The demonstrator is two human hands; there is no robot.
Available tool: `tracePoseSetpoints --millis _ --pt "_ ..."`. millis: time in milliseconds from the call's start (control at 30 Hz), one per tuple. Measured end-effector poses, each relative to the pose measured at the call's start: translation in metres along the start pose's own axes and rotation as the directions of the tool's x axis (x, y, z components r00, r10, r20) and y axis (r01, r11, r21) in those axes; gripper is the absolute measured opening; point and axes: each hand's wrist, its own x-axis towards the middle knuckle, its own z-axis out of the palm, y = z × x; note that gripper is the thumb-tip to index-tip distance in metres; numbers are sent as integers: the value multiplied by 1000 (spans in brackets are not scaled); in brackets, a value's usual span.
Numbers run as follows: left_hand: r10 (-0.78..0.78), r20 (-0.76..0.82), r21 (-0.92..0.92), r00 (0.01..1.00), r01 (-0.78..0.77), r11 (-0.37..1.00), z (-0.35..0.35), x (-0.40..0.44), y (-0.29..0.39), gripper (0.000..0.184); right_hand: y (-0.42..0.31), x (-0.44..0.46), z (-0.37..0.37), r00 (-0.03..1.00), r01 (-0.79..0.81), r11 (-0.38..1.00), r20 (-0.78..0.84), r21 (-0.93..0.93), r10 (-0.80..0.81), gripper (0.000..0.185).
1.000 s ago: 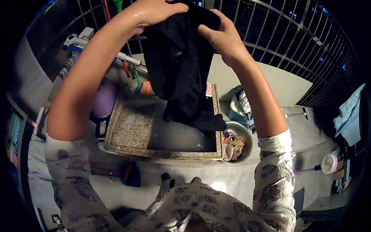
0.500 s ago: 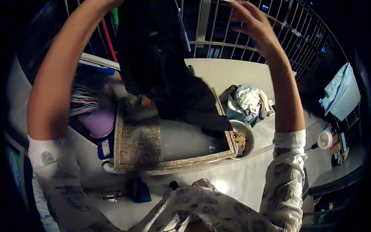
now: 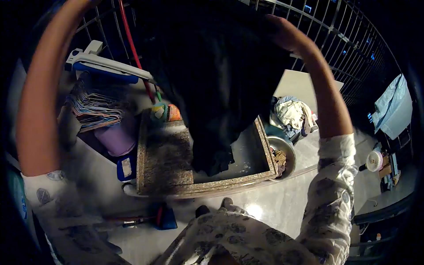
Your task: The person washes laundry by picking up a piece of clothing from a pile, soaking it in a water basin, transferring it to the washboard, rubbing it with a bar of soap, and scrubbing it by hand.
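A large black garment (image 3: 216, 88) hangs spread out in front of me, its lower end over the stone-edged sink (image 3: 229, 179). My right hand (image 3: 287, 34) is closed at the garment's upper right edge, its fingertips hidden in the dark cloth. My left arm reaches up along the left side; the left hand lies beyond the top edge of the frame, with only the wrist showing there. Behind the cloth's left side, an orange packet (image 3: 174, 113) stands at the back of the sink counter.
Right of the sink are a metal basin (image 3: 289, 154) with cloths and a tub heaped with laundry (image 3: 291, 115). At left are hangers (image 3: 95, 108), a purple bucket (image 3: 115, 139) and a white-blue folded rack (image 3: 108, 66). Below lies a dustpan (image 3: 167, 218). Window bars stand behind.
The black garment has gone from bunched between both hands to spread wide. Both arms have moved apart, and my right hand has come back to the cloth after being away from it.
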Motion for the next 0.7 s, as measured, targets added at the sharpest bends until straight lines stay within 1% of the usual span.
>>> tracePoseSetpoints --millis 33,100,133,200,233,267,333,367,400,433,467,500,567,600,667,700 --pt "-89 67 -53 994 93 994 2 -5 -1 25 -2 -8 -10 995 -101 994 20 -28 102 56" --pt "-249 209 -142 946 281 949 4 -19 4 24 23 -3 -24 995 -58 980 70 -189 72 47" --pt "-317 287 -177 904 375 910 5 -25 9 23 22 -6 -31 987 -72 983 133 -168 95 50" --pt "-331 355 -132 874 397 908 6 -32 17 24 19 -9 -48 959 -103 986 250 -130 133 56" --pt "-338 389 -109 857 407 907 7 -33 21 25 18 -9 -56 945 -126 985 289 -116 155 56" --pt "-326 382 -155 865 408 900 12 -33 18 27 20 -12 -57 942 -148 983 289 -107 173 56" --pt "-341 430 -167 836 445 880 12 -27 16 27 24 -17 -63 949 -182 980 246 -81 197 57" --pt "-351 450 -170 821 464 869 9 -26 18 28 29 -17 -66 957 -182 981 218 -64 192 57" --pt "-391 439 -208 809 515 831 8 -25 24 24 34 -19 -66 967 -176 984 180 -35 180 57" --pt "-432 430 -247 793 563 789 6 -26 37 22 40 -20 -64 976 -134 991 172 8 130 58" --pt "-471 422 -286 775 607 742 5 -26 45 19 45 -20 -63 983 -90 995 164 50 80 59" --pt "-430 453 -397 781 608 688 9 -24 40 16 51 -20 -62 988 -46 995 153 91 31 59" --pt "-338 499 -591 798 599 540 25 -16 20 12 54 -22 -64 980 -116 975 180 191 81 59" --pt "-337 513 -679 789 614 403 38 -10 14 11 54 -24 -64 975 -151 959 196 241 104 60" --pt "-332 538 -796 775 596 102 63 -1 7 10 54 -31 -49 974 -220 940 -2 262 228 55" --pt "-302 567 -798 767 602 32 70 -1 6 10 55 -35 -39 952 -251 927 -102 277 288 54"
